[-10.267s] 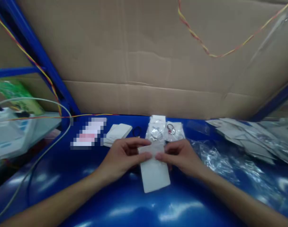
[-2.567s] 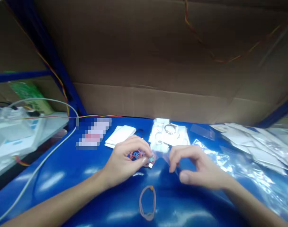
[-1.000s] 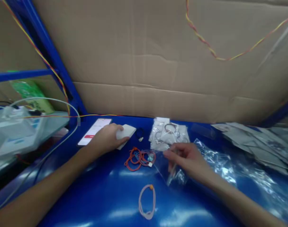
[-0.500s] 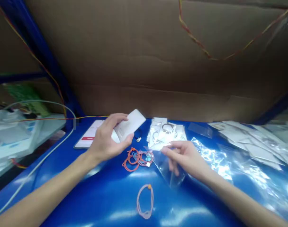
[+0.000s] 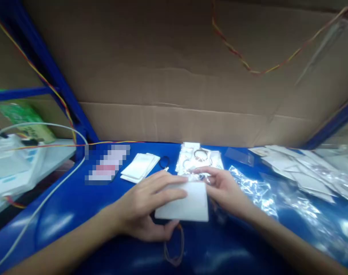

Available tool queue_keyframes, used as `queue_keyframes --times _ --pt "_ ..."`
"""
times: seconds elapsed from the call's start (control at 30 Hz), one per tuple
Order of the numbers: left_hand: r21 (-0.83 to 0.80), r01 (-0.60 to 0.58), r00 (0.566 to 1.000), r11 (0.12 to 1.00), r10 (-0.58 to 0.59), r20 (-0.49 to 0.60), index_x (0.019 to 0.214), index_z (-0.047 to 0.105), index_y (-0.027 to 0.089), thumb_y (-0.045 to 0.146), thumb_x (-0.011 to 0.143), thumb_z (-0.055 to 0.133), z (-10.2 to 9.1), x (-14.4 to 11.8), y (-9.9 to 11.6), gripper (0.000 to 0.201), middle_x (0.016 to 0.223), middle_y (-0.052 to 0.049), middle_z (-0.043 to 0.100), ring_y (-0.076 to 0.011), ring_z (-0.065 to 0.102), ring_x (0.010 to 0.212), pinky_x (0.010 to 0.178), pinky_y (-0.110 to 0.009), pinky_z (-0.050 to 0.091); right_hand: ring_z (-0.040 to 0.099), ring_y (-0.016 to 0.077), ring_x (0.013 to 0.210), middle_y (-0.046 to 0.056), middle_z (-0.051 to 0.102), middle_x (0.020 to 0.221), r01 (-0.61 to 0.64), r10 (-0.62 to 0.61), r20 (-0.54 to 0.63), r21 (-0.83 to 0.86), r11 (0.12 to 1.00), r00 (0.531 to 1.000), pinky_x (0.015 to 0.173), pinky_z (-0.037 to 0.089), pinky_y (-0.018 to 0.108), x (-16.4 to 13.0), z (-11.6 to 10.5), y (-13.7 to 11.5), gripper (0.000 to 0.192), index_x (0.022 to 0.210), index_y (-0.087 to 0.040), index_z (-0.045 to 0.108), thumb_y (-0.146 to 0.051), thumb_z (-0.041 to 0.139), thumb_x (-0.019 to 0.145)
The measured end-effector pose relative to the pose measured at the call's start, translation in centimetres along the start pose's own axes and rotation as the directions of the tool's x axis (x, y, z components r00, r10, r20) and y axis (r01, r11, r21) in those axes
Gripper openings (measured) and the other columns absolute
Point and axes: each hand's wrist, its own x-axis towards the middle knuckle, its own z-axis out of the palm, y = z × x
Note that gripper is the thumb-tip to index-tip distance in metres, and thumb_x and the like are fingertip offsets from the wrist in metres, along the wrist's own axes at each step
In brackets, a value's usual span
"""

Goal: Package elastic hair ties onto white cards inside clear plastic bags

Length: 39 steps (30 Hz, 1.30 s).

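Note:
A white card (image 5: 191, 204) is pinched between the thumb and fingers of my left hand (image 5: 147, 202), in front of my body. Just right of it, my right hand (image 5: 227, 191) has its fingers closed on a clear plastic bag (image 5: 201, 177), mostly hidden behind the card and fingers. Card and bag are close together; whether they touch I cannot tell. Below the card lies a thin pink elastic band (image 5: 174, 256), its upper part near my left thumb.
Behind my left hand are a stack of white cards (image 5: 138, 168), a phone (image 5: 107, 168) and a dark band (image 5: 163, 162). Bagged bands (image 5: 201, 154) lie at the back. Clear bags (image 5: 255, 191) and more white cards (image 5: 300, 172) are on the right. A cable (image 5: 52, 189) crosses the left.
My left hand has brought the white card right and down to my right hand, turning it flatter. Card and hand now cover the orange and pink bands. The card stack has come into view.

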Motion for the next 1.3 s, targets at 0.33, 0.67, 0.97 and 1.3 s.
queue_keyframes --times 0.33,0.67,0.97,1.3 --pt "-0.138 0.206 0.978 0.969 -0.21 -0.012 0.118 0.062 0.023 0.018 0.071 0.075 0.0 -0.1 -0.9 0.049 0.129 -0.014 0.068 -0.031 0.067 0.114 0.095 -0.045 0.056 0.038 0.0071 0.046 0.003 0.076 0.097 0.335 -0.369 -0.004 -0.408 0.849 0.929 0.044 0.033 0.023 -0.7 -0.6 0.7 0.059 0.136 -0.028 0.065 -0.025 0.08 0.08" --pt "-0.183 0.33 0.943 0.926 -0.329 0.038 0.117 0.064 0.021 0.02 0.069 0.079 -0.1 0.1 -0.5 0.05 0.134 -0.014 0.063 -0.0334 0.062 0.122 0.104 -0.047 0.052 0.058 0.0123 0.052 0.003 0.082 0.092 0.56 -0.605 0.073 -0.479 0.676 0.793 0.05 0.046 0.025 -1.0 -0.8 -0.3 0.013 0.097 -0.025 0.081 -0.025 0.077 0.085" --pt "-0.291 0.464 0.885 0.836 -0.444 0.136 0.123 0.07 0.021 0.036 0.083 0.073 -0.8 0.4 -0.5 0.043 0.123 -0.012 0.07 -0.03 0.064 0.111 0.099 -0.044 0.048 0.053 0.0093 0.053 0.001 0.076 0.08 0.556 -0.551 0.123 -0.345 0.756 0.825 0.049 0.043 0.02 -1.0 -0.8 0.4 0.018 0.09 -0.02 0.078 -0.012 0.081 0.073" --pt "-0.794 0.563 0.537 0.232 -0.832 0.138 0.088 0.082 0.016 0.045 0.091 0.064 0.2 0.7 -1.9 0.035 0.093 -0.011 0.08 -0.0242 0.071 0.085 0.072 -0.031 0.054 0.066 0.0261 0.112 0.007 0.069 0.13 0.436 -0.446 -0.03 -0.162 0.885 0.895 0.098 0.052 0.039 -0.4 -1.0 -0.2 0.006 0.078 -0.025 0.081 -0.026 0.087 0.075"
